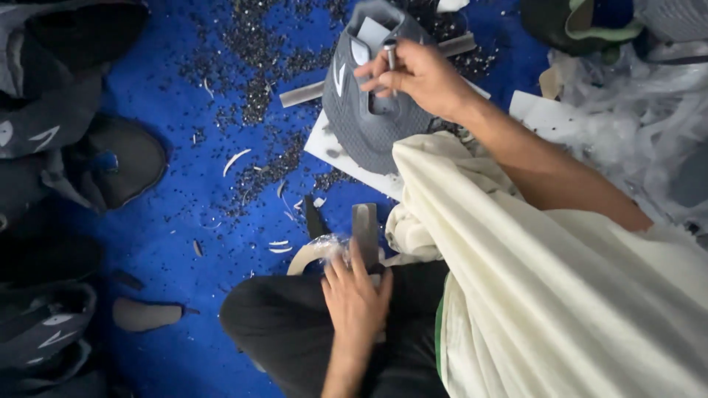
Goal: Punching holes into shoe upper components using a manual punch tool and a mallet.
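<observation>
Grey shoe upper (365, 121), white stripes, right hand (413, 74)

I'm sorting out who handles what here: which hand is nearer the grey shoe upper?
Right. The right hand rests on the grey shoe upper, gripping a metal tool; the left hand lies apart on the knee.

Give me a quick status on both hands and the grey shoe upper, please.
Right hand grips a metal tool on the grey shoe upper. Left hand rests on the knee by a tape roll. Scraps around.
</observation>
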